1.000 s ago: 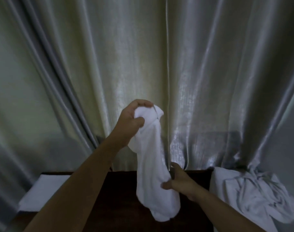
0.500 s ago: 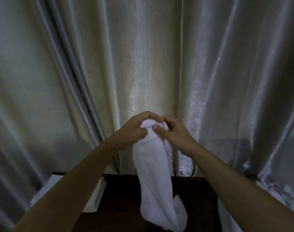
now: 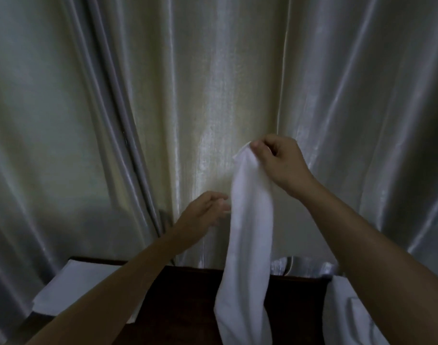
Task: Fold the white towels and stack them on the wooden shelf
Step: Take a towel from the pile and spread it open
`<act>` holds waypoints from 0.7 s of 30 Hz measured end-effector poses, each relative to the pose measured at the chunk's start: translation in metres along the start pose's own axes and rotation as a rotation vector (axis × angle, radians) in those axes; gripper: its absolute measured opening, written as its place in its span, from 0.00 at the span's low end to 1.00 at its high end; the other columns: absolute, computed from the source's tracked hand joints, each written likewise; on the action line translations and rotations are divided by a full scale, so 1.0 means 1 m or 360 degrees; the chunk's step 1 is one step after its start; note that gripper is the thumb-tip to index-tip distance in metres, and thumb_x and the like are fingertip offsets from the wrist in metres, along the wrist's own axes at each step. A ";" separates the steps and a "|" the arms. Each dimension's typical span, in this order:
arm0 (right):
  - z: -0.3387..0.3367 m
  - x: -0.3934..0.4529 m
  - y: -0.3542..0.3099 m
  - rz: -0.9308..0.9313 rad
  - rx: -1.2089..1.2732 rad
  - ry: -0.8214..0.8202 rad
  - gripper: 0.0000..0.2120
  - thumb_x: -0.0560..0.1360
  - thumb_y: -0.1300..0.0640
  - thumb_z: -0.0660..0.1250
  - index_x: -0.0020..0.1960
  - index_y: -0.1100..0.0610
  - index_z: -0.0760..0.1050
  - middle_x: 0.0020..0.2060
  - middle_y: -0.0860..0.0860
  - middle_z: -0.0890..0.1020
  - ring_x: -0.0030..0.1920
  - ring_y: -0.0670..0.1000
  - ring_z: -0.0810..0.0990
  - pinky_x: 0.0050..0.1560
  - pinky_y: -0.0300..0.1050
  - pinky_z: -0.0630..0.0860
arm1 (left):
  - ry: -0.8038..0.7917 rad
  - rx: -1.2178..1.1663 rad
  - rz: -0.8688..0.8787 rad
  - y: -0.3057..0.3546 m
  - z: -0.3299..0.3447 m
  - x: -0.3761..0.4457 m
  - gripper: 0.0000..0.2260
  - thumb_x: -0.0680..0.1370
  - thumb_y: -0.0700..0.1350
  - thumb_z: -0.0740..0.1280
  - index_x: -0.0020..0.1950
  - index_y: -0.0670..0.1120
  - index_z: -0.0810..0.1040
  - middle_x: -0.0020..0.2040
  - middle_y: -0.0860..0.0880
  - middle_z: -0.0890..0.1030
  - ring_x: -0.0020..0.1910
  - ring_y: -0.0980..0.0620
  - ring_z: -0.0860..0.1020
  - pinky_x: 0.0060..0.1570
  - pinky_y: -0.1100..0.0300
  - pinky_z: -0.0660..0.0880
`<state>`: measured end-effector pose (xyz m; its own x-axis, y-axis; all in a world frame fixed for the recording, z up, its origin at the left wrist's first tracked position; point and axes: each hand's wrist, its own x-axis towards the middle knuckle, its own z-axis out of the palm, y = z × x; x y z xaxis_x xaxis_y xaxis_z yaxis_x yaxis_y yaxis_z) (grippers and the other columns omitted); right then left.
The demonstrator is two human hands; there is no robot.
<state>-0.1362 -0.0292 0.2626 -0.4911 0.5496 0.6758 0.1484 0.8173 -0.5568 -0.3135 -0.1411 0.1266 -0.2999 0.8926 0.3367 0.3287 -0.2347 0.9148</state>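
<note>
Overhead, right hand (image 3: 280,165) fingers pinching towel (image 3: 250,235) top edge, left hand (image 3: 203,210) released beside it

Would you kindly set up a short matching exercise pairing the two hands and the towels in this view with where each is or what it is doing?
Things:
1. right hand
2. left hand
3. hanging towel
4. folded towel

States:
a. lies flat at the left end of the wooden shelf
b. open, fingers reaching toward the cloth
c. pinches the top corner of the cloth
d. dangles in front of the curtain

Pairs: 1-c, 2-b, 3-d, 4-a
</note>
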 end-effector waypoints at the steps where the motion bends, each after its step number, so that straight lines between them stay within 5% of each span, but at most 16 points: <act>1: 0.000 0.004 -0.003 -0.0050 -0.0073 -0.0079 0.13 0.83 0.56 0.64 0.43 0.56 0.83 0.35 0.46 0.82 0.35 0.43 0.78 0.37 0.34 0.70 | -0.0014 -0.0050 0.0037 0.004 0.007 0.002 0.14 0.75 0.63 0.69 0.59 0.63 0.77 0.56 0.54 0.85 0.55 0.54 0.83 0.50 0.56 0.80; 4: 0.005 0.010 -0.011 -0.0196 -0.0177 -0.0304 0.12 0.82 0.57 0.65 0.46 0.61 0.84 0.38 0.54 0.85 0.38 0.49 0.81 0.41 0.42 0.75 | 0.0070 -0.0198 0.0187 0.025 0.024 0.014 0.27 0.71 0.60 0.77 0.66 0.58 0.72 0.62 0.54 0.82 0.60 0.54 0.82 0.55 0.57 0.80; 8: 0.013 0.010 -0.008 -0.0160 -0.0078 -0.0334 0.08 0.80 0.56 0.70 0.46 0.60 0.83 0.37 0.49 0.83 0.37 0.43 0.79 0.38 0.36 0.72 | 0.0469 0.0035 0.0367 0.059 0.021 0.034 0.16 0.77 0.56 0.70 0.47 0.42 0.79 0.40 0.46 0.83 0.39 0.53 0.81 0.39 0.53 0.77; 10: 0.012 0.005 0.002 -0.0042 0.0006 -0.0344 0.07 0.76 0.54 0.74 0.49 0.58 0.81 0.40 0.51 0.83 0.39 0.44 0.79 0.39 0.39 0.73 | 0.0537 0.0119 0.0449 0.068 0.013 0.038 0.19 0.81 0.56 0.65 0.43 0.40 0.79 0.37 0.42 0.80 0.35 0.47 0.79 0.36 0.52 0.74; 12: 0.010 -0.004 0.016 0.0114 0.0041 -0.0456 0.10 0.74 0.55 0.77 0.51 0.56 0.78 0.44 0.52 0.84 0.41 0.48 0.82 0.40 0.41 0.76 | 0.0546 0.0181 0.0495 0.073 0.008 0.038 0.19 0.83 0.55 0.63 0.39 0.43 0.76 0.33 0.48 0.78 0.32 0.53 0.76 0.32 0.59 0.72; 17: 0.016 -0.045 0.068 0.0491 -0.0293 -0.0798 0.03 0.71 0.63 0.69 0.43 0.57 0.81 0.36 0.52 0.82 0.37 0.51 0.81 0.37 0.46 0.75 | 0.0607 0.0355 0.0483 0.069 0.003 0.035 0.21 0.84 0.53 0.61 0.33 0.49 0.65 0.28 0.57 0.66 0.28 0.59 0.66 0.30 0.68 0.64; 21: 0.013 -0.075 0.116 0.0884 -0.0244 -0.0806 0.09 0.74 0.62 0.69 0.47 0.69 0.81 0.38 0.58 0.81 0.39 0.57 0.82 0.38 0.48 0.75 | 0.0747 0.0501 0.0435 0.065 -0.018 0.033 0.22 0.84 0.53 0.60 0.36 0.40 0.71 0.31 0.46 0.70 0.30 0.53 0.69 0.31 0.61 0.67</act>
<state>-0.0938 0.0224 0.1408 -0.6375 0.7704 -0.0077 0.5875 0.4797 -0.6517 -0.3183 -0.1340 0.2010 -0.5053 0.5354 0.6768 0.6757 -0.2424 0.6962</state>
